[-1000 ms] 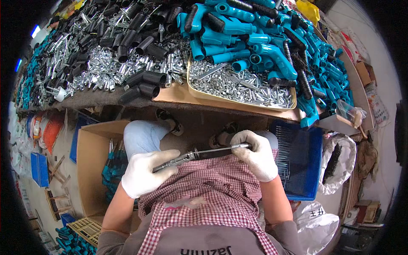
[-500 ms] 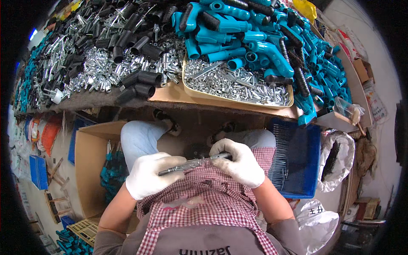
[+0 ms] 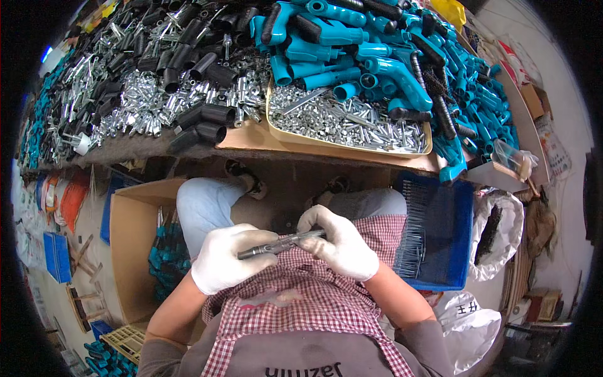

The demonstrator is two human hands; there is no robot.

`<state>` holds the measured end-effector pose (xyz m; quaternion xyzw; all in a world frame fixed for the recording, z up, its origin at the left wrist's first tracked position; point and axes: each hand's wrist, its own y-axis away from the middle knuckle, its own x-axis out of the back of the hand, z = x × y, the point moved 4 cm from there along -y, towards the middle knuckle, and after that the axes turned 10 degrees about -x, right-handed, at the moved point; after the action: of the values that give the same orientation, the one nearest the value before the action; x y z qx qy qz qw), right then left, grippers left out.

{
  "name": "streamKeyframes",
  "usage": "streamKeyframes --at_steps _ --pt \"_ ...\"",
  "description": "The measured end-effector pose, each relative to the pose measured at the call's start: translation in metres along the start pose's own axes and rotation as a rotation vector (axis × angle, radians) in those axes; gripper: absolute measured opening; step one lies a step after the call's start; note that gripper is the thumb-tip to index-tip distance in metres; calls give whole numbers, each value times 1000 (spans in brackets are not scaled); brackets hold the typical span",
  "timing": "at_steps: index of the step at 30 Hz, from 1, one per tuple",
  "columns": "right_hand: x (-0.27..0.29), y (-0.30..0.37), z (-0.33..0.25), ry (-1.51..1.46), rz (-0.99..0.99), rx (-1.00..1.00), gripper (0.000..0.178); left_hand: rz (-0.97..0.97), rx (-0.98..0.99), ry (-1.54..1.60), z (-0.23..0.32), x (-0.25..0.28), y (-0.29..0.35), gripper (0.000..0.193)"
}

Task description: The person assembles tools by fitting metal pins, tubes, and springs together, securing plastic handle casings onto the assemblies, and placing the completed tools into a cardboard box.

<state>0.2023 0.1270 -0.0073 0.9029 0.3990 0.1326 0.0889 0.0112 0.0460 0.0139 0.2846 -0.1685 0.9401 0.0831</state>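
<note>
My left hand (image 3: 227,259), in a white glove, is closed round the near end of a slim dark-grey metal rod-like part (image 3: 276,245). My right hand (image 3: 341,244), gloved too, pinches the other end with thumb and fingers. The part lies slantwise over my lap, its right end a little higher. Its middle looks jointed or slotted, though the fingers hide some of it. Beneath both hands is a red-and-white checked apron (image 3: 295,276).
Ahead, the workbench carries a shallow tray (image 3: 352,148) of small metal fittings, teal handles (image 3: 396,78) and black sleeves (image 3: 210,131). A cardboard box (image 3: 135,251) with teal parts stands left. A blue bin (image 3: 449,251) holding thin metal rods is at my right.
My right hand has shifted left along the part, closer to my left hand, and its grip has changed. My left hand still holds its end, almost in place.
</note>
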Motion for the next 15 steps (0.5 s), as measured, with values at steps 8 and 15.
streamKeyframes --at_steps 8,15 --pt "2 1 14 -369 14 -33 55 58 98 7 -2 1 2 32" --pt "-26 0 25 -509 -67 -50 70 21 53 -15 1 -7 -3 33"
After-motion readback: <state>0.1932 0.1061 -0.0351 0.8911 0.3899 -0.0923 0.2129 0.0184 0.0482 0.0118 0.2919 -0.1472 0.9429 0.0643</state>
